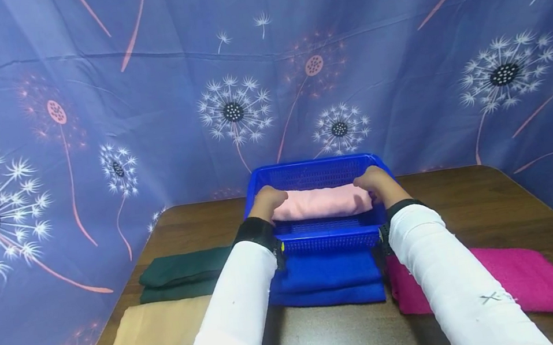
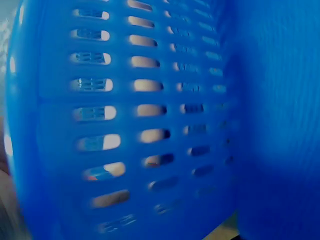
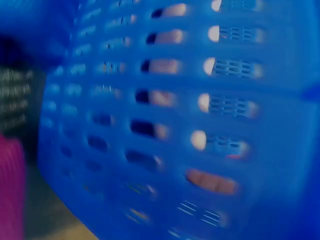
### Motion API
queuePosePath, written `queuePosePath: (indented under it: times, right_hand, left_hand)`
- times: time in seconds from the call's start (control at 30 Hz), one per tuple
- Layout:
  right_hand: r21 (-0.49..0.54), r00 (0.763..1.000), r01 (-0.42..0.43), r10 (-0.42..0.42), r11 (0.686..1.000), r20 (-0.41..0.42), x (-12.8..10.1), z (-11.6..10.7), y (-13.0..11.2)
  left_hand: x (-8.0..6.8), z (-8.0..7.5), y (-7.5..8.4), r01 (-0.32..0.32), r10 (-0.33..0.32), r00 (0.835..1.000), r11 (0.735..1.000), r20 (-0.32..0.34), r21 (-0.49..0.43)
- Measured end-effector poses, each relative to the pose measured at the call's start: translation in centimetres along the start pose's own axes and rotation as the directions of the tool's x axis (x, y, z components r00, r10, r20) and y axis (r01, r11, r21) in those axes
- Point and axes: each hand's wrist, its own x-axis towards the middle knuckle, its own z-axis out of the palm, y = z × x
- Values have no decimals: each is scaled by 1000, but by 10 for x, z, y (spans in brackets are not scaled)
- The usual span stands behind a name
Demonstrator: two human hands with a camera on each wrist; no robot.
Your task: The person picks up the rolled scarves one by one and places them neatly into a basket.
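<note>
At the far middle of the table (image 1: 468, 194), a blue slotted plastic basket (image 1: 314, 174) stands against a purple backdrop (image 1: 93, 132) printed with dandelion heads. Inside the basket lies a folded pink cloth (image 1: 323, 201), stretched from side to side.

Both arms, in white sleeves with dark wrist straps, reach forward into the basket. The left hand (image 1: 267, 200) sits on the left end of the pink cloth and the right hand (image 1: 373, 181) on its right end. The fingers of both curl down over the cloth's ends, gripping it, with knuckles uppermost; how firmly they pinch cannot be told. Each wrist view is filled by the basket's blue slotted wall, blurred, with pale pink showing through the slots.

The step in hand looks like settling the pink cloth into the basket. By this judgement, the next move calls for both hands to loosen together and lift straight up, so the fold stays flat.

Just in front of the basket lies a folded blue cloth (image 1: 326, 279). Left of the basket's near side lie a folded dark green cloth (image 1: 185, 273) and, nearer the person, a folded beige cloth (image 1: 158, 331). Right of it, a folded magenta cloth (image 1: 523, 277) lies partly under the right sleeve.
</note>
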Motion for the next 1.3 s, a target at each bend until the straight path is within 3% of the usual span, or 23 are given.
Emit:
queuePosePath:
  times: [0.03,0.1,0.17,0.4,0.67,0.97,1.13,1.3]
  right_hand:
    - [-71,1000,26,-27,997,-14,-1,0,-1]
    - [-184,997,64,-71,981,-30,-3,-1,-5]
    - [-258,995,78,-92,963,-41,-6,-1,-8]
    - [-283,991,113,-127,953,-33,-17,-5,-14]
    - [-293,979,187,-201,938,-18,-31,-8,-13]
    - [-460,929,328,-371,825,-5,-49,1,-16]
    - [-510,894,374,-447,774,-23,-57,7,-15]
    - [-542,856,412,-515,733,-46,-67,13,-15]
  left_hand:
    - [-2,0,1,-25,30,999,993,-34,119]
    - [-6,-2,3,-51,79,993,953,-83,300]
    - [-9,-3,4,-62,105,990,928,-97,368]
    - [-15,-4,8,-115,169,979,917,-113,382]
    - [-21,0,8,-79,148,980,900,-132,428]
    - [-30,3,2,-56,138,974,916,-180,398]
    - [-35,5,2,-106,209,952,910,-223,401]
    - [-44,9,-1,-201,302,924,905,-233,376]
